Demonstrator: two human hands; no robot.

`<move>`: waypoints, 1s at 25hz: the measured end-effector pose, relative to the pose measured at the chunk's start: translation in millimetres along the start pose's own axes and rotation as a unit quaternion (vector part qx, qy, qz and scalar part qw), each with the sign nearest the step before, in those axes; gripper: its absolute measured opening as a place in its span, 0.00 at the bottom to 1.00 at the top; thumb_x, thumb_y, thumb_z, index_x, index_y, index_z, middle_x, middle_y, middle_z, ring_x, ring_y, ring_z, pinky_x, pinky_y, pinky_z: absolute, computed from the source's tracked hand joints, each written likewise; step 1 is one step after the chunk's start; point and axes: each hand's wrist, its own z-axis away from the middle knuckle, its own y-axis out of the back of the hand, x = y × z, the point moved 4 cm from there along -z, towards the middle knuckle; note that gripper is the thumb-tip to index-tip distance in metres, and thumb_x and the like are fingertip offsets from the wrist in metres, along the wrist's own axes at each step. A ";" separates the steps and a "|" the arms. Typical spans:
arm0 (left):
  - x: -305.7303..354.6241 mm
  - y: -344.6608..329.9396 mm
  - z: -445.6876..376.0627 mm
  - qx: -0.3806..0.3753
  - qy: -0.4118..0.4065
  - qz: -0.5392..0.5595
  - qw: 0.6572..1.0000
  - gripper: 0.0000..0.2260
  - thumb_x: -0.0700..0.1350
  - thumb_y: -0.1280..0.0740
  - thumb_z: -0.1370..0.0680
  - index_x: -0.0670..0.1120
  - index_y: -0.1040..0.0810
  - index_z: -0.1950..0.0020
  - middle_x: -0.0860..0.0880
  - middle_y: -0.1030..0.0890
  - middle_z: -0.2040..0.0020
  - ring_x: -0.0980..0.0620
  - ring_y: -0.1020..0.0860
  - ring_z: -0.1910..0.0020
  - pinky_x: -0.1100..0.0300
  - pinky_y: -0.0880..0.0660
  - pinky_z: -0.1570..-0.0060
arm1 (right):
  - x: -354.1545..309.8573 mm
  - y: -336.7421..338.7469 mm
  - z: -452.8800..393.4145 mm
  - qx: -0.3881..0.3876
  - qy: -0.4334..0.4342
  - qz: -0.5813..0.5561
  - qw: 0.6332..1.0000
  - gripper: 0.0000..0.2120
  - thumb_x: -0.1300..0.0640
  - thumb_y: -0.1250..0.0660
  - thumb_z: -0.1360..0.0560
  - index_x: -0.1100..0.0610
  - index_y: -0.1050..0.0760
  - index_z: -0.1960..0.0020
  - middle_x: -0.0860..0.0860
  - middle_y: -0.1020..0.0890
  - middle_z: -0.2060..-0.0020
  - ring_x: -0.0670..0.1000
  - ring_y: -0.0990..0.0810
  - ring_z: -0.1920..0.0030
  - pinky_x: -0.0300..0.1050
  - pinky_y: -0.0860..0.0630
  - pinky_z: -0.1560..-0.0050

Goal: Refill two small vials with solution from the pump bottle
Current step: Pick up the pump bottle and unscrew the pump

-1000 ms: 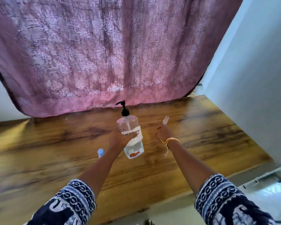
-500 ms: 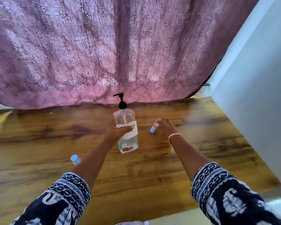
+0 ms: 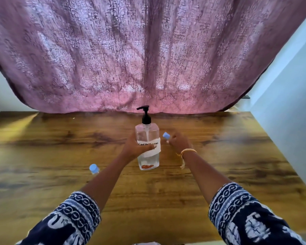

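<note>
A clear pump bottle (image 3: 147, 137) with a black pump head and a white handwritten label stands upright in the middle of the wooden table (image 3: 51, 147). My left hand (image 3: 133, 147) is wrapped around its middle. Just right of the bottle, my right hand (image 3: 179, 143) holds a small vial with a blue cap (image 3: 166, 135), cap pointing up and left; most of the vial is hidden in my fingers. A second small vial with a blue cap (image 3: 94, 168) stands on the table to the left of my left forearm.
A mauve patterned curtain (image 3: 131, 55) hangs along the table's far edge. A pale wall (image 3: 293, 103) runs close along the table's right side. Bare wood stretches left and right of the bottle.
My right hand has closed around the vial and brought it close beside the bottle, cap up. The bottle now looks upright rather than tilted. The camera has shifted.
</note>
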 end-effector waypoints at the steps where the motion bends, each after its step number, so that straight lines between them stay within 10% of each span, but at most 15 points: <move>1: -0.3 1.9 2.7 -0.001 -0.003 -0.004 1.000 0.24 0.46 0.20 0.36 0.48 0.22 0.42 0.46 0.15 0.49 0.47 0.16 0.49 0.46 0.19 0.48 | -9.7 -3.1 2.7 -0.004 0.004 -0.055 0.998 0.08 0.53 0.33 0.26 0.58 0.26 0.52 0.56 0.22 0.59 0.57 0.22 0.58 0.47 0.30 0.58; 16: -4.7 23.3 20.1 0.018 0.009 -0.007 1.000 0.26 0.56 0.20 0.41 0.54 0.21 0.45 0.50 0.15 0.50 0.51 0.16 0.49 0.45 0.20 0.46 | -31.2 -32.4 26.2 -0.077 -0.048 -0.013 0.996 0.32 0.55 0.31 0.26 0.62 0.41 0.28 0.60 0.26 0.35 0.61 0.24 0.39 0.53 0.26 0.40; 25: 33.7 35.4 23.5 0.016 -0.006 0.056 0.998 0.16 0.48 0.20 0.41 0.54 0.18 0.56 0.54 0.14 0.60 0.55 0.15 0.60 0.64 0.21 0.64 | -150.1 55.9 62.3 0.197 0.024 -0.335 0.921 0.17 0.68 0.37 0.31 0.60 0.28 0.43 0.46 0.27 0.69 0.44 0.29 0.70 0.30 0.32 0.74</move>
